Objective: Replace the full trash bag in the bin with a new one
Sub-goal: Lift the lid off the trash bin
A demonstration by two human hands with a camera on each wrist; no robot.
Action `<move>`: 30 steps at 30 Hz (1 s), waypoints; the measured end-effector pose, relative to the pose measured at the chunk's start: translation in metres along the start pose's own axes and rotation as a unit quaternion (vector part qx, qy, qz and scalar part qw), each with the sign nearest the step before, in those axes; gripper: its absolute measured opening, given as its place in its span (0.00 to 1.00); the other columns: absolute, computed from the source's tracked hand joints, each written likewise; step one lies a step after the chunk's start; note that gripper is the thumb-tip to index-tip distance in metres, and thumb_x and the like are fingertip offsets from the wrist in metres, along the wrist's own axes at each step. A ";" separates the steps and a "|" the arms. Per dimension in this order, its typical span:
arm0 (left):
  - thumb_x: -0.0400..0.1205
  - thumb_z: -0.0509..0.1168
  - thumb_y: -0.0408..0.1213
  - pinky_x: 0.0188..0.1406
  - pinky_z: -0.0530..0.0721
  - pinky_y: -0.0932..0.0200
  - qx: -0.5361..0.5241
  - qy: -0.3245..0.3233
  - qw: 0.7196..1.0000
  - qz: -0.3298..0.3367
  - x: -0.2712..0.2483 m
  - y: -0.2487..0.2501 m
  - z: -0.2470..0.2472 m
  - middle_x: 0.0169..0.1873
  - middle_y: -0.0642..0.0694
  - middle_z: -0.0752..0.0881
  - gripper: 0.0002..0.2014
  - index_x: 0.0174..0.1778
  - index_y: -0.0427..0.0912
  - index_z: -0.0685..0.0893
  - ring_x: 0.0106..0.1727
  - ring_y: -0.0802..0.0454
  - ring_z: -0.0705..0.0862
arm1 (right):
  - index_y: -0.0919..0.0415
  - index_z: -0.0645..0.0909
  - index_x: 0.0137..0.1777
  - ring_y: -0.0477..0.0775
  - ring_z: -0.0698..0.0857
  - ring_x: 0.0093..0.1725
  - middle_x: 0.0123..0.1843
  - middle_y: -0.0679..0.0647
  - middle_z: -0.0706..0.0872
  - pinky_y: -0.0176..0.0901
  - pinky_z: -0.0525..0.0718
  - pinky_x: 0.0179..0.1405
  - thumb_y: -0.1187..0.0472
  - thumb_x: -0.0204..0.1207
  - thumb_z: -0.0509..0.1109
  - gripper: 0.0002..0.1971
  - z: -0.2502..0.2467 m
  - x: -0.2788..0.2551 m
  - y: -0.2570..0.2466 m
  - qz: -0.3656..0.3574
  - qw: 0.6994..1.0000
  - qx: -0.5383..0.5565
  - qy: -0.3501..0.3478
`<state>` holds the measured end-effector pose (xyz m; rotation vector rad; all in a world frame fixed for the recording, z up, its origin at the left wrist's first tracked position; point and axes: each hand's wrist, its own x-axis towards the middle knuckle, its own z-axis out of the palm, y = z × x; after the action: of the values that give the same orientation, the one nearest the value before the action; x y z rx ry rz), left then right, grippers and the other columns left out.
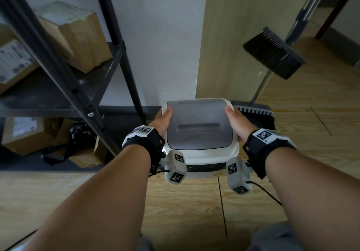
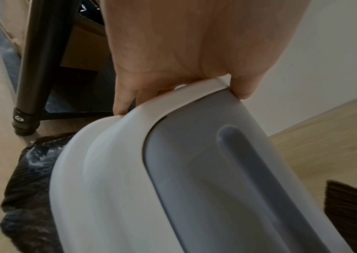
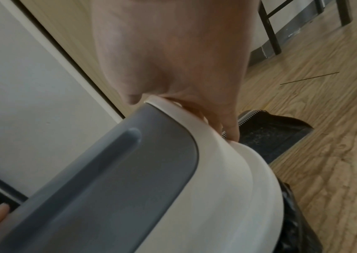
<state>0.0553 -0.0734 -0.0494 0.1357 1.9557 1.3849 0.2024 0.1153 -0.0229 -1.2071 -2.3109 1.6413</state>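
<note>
A white bin lid [image 1: 200, 151] with a grey swing flap [image 1: 198, 124] sits on top of the bin on the floor against the wall. My left hand [image 1: 162, 119] grips the lid's left edge, thumb on top and fingers under the rim [image 2: 173, 95]. On the lid's right edge my right hand [image 1: 236, 122] grips the same way, thumb above and fingers curled below [image 3: 195, 109]. A black trash bag [image 2: 26, 179] is folded over the bin's rim under the lid and also shows in the right wrist view [image 3: 294, 222]. The bin's body is mostly hidden.
A black metal shelf rack [image 1: 78, 87] with cardboard boxes [image 1: 72, 34] stands left of the bin, one leg [image 2: 32, 68] close to my left hand. A dustpan [image 1: 253, 112] and a broom [image 1: 272, 56] stand on the right. Wood floor [image 1: 185, 202] lies in front.
</note>
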 end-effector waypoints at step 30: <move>0.75 0.58 0.22 0.31 0.68 0.60 0.050 0.072 0.990 0.108 -0.059 0.094 0.029 0.32 0.45 0.74 0.10 0.48 0.38 0.77 0.40 0.45 0.72 | 0.63 0.86 0.53 0.64 0.89 0.54 0.54 0.62 0.91 0.62 0.84 0.64 0.58 0.56 0.83 0.23 -0.069 -0.044 -0.017 0.131 0.985 0.115 -0.007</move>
<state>0.0867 -0.0397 0.0556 0.3098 2.1830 1.4688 0.2555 0.1388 0.0370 -1.4963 -1.9671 1.9389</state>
